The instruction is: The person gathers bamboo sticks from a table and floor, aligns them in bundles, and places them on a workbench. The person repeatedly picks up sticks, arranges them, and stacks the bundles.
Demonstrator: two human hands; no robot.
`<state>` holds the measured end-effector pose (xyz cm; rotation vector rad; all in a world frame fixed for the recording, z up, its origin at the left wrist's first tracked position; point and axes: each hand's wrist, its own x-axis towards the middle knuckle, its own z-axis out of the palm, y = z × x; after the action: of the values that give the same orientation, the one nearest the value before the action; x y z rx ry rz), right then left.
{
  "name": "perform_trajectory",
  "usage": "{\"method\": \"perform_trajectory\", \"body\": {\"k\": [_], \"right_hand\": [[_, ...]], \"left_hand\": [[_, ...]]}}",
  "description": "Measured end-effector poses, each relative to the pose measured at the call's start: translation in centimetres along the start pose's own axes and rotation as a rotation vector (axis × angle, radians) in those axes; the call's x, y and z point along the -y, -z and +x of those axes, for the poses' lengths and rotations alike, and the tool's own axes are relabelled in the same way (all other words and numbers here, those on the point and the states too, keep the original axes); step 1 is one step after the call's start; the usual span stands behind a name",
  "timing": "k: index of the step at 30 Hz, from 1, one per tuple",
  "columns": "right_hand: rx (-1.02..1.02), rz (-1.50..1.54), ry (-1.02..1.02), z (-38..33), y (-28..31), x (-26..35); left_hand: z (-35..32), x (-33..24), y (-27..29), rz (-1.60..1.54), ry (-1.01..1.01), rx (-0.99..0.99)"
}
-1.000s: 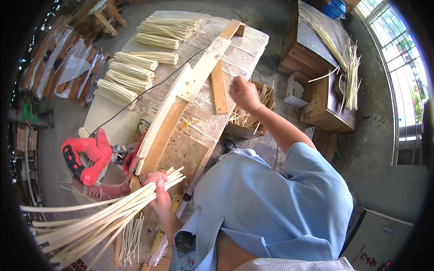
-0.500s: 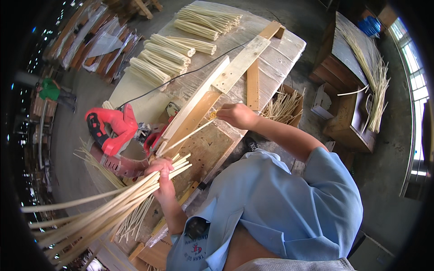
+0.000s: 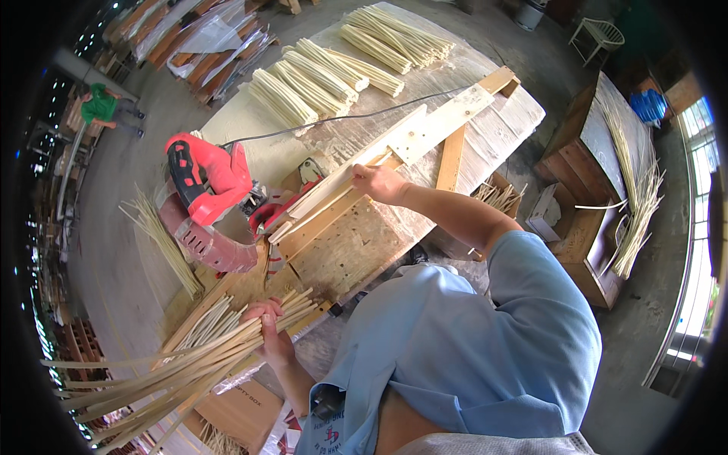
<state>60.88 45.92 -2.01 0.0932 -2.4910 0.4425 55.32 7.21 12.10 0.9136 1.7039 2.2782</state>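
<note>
Sticks, pale and slender, are held as a fanned bundle [image 3: 205, 350] in the left hand [image 3: 271, 331] — the fingers are wrapped firmly around it near one end, so that the long tails are left to spread toward the lower left and the short ends seem to be offered toward the right hand [image 3: 379, 184]. The right hand is curled nearly closed, its fingertips brought together on a single stick [image 3: 322, 211], which is laid lengthwise along the wooden fence [image 3: 387, 141] on the table [image 3: 523, 114]; straightness is probably given to it by that edge. The red power saw [image 3: 208, 178] is stationed at the fence's lower left end, and its cord [image 3: 364, 116] is trailed behind the fence, apparently clear of both hands. Separate bundles [image 3: 303, 83] are lined up beyond the cord — presumably out of the way — while short pieces [image 3: 497, 197] are gathered low beside the table's right edge.
</note>
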Motion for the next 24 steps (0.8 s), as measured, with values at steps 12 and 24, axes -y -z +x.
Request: {"method": "perform_trajectory", "body": {"k": [12,24], "right_hand": [[0.117,0.031,-0.039,1.1,0.8,0.0],[-0.016,-0.026,-0.123,2.0,0.2,1.7]], "left_hand": [[1.1,0.1,-0.5,0.007,0.062,-0.032],[1.5,1.0,0.5,-0.044,0.092,-0.005]]}}
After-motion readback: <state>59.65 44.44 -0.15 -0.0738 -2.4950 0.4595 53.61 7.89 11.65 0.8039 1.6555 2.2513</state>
